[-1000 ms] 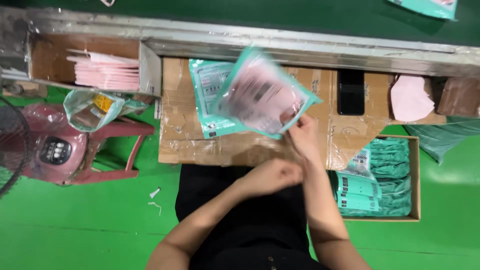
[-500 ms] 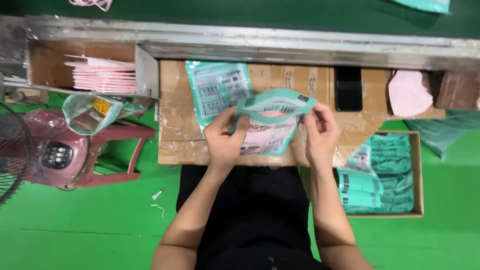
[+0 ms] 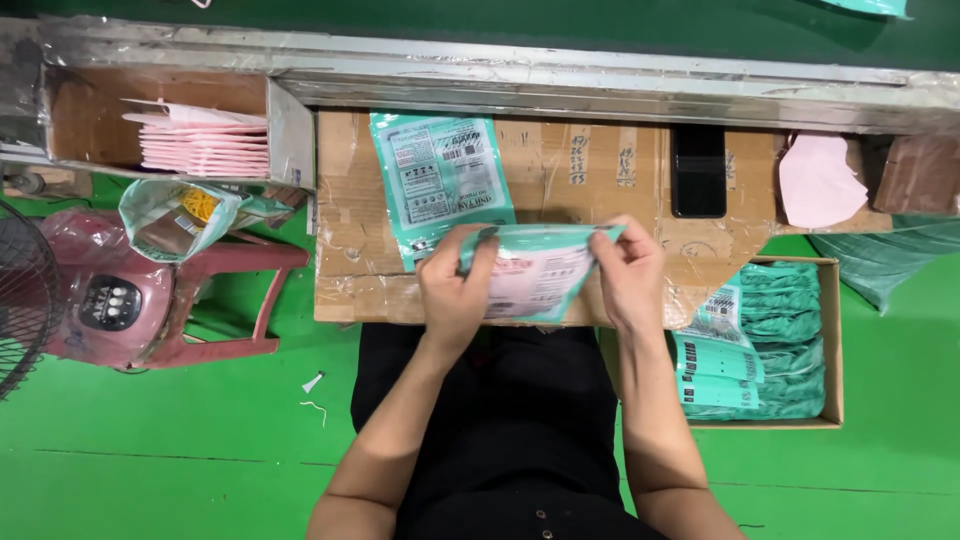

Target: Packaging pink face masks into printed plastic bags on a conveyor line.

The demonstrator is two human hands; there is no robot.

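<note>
change since the earlier frames: the teal pouch [image 3: 535, 272], a second ago lifted and fanned above the cardboard, has come down and now sits low over the near edge of the cardboard work surface [image 3: 560, 170], held at both ends. item: flat teal-and-clear plastic pouch with pale pink contents showing through the window. left hand [image 3: 455, 285]: fingers curled shut on the pouch's left end, thumb on top by the upper corner. right hand [image 3: 628, 275]: fingers pinched closed on the right upper corner, thumb and forefinger meeting on the film. handling, judged: light, thin, floppy; film looks glossy and probably slippery, so it bows between the grips; not fragile, though it would crease. best held by the corners or along the top seam, as now, not by the slack middle. adjacent: a second teal pouch [image 3: 440, 180] lying flat on the cardboard just beyond, partly under the held one; stack of pink sheets [image 3: 205, 145] in a box at the left; cardboard box [image 3: 832, 340] of teal pouches at the right; black phone [image 3: 698, 170] on the cardboard; red plastic stool [image 3: 240, 300] and fan [image 3: 25, 300] at far left; green floor [image 3: 180, 440].
</note>
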